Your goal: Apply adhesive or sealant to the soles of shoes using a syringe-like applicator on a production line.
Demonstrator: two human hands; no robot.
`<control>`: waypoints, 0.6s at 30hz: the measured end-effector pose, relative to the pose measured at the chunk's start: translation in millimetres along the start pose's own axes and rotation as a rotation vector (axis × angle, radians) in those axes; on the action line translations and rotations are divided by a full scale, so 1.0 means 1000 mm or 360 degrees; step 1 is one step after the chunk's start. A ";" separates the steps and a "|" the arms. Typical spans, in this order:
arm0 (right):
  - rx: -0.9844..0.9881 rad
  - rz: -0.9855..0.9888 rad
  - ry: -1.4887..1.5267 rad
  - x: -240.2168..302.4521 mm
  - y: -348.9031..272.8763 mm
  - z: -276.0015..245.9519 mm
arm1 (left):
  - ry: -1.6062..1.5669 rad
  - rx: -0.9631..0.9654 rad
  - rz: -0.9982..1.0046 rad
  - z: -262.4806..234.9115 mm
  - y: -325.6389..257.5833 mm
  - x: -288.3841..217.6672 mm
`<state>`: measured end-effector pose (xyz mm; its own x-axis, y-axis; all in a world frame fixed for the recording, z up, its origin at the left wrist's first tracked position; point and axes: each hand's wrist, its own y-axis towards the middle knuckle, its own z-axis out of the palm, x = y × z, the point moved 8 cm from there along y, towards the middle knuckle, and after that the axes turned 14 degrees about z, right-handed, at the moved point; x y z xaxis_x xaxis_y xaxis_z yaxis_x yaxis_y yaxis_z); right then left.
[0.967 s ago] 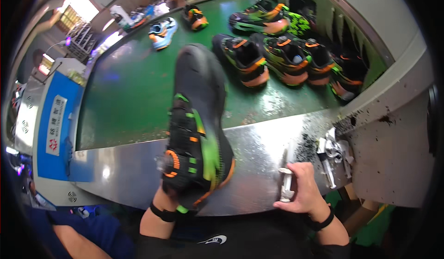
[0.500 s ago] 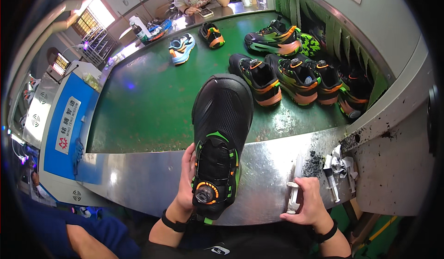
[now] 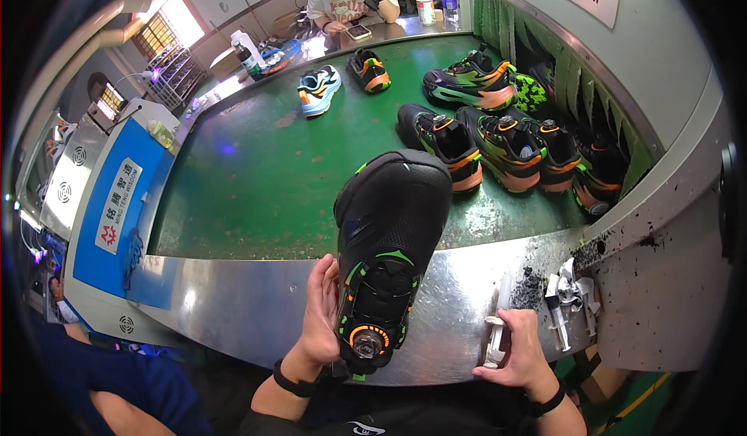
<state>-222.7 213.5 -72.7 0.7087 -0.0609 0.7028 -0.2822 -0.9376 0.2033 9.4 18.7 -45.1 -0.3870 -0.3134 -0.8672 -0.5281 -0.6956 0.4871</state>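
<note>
A black sneaker (image 3: 393,241) with green trim and an orange-ringed dial is held up in front of me, toe pointing away and upper facing me. My left hand (image 3: 317,319) grips it along its left side near the heel; part of the fingers is hidden behind the shoe. At the right, my right hand (image 3: 520,350) has its fingers closed around a white, translucent syringe (image 3: 494,335), whose tip points away over the metal ledge (image 3: 233,288). The syringe is apart from the sneaker.
Several black, orange and green sneakers (image 3: 510,152) stand on the green conveyor belt (image 3: 241,179), with a light-blue shoe (image 3: 319,91) farther left. More syringes (image 3: 558,311) and crumpled scraps lie by black stains at right. Across the belt sits a person (image 3: 350,0) with a phone.
The sneaker has come slightly nearer and to the right, with its toe tipped a little more to the right. My right hand still holds the syringe. The whole view has shifted slightly.
</note>
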 end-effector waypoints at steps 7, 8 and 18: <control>0.0004 0.0001 -0.0006 0.001 0.000 0.000 | 0.0018 0.0065 -0.0015 0.002 -0.001 -0.004; 0.0004 0.0004 -0.0010 0.001 0.000 0.000 | 0.0013 0.0065 -0.0017 0.002 -0.002 -0.004; 0.0000 -0.0001 -0.0004 0.000 0.001 0.000 | -0.0996 -0.0298 -0.0521 0.017 -0.020 0.015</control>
<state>-222.8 212.4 -72.4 0.7103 -0.0614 0.7012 -0.2819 -0.9376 0.2035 1.6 38.9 -66.6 -0.6204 0.3188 -0.7165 -0.5743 -0.8069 0.1382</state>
